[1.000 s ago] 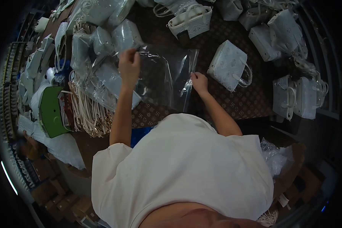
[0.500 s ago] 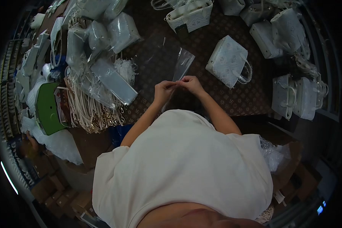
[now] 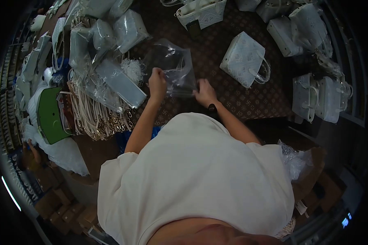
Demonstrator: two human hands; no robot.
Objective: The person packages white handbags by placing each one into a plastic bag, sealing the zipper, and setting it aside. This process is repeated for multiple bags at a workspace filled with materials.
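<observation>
A clear plastic bag [image 3: 178, 75] is spread out between my two hands above the patterned table. My left hand [image 3: 157, 83] is closed on the bag's left edge, the thumb toward the plastic. At the lower right corner, my right hand [image 3: 206, 93] pinches the plastic with its fingertips. To the right of the bag, a white handbag [image 3: 243, 59] with a patterned surface lies on its side, its handles pointing right. Another white handbag [image 3: 202, 14] with a dark tag [image 3: 194, 29] sits at the far side.
On the left are plastic-wrapped white bags [image 3: 130, 30], a bundle of cream straps [image 3: 98, 110] with gold clasps, a clear-wrapped flat pack [image 3: 122, 85] and a green bag-shaped panel [image 3: 51, 116]. Several white handbags [image 3: 315, 98] stand along the right side. The brown patterned table [image 3: 253, 102] lies below.
My hands have moved apart, the left one up and to the left, the right one slightly right. The plastic bag, narrow and bunched before, is now spread wide between them.
</observation>
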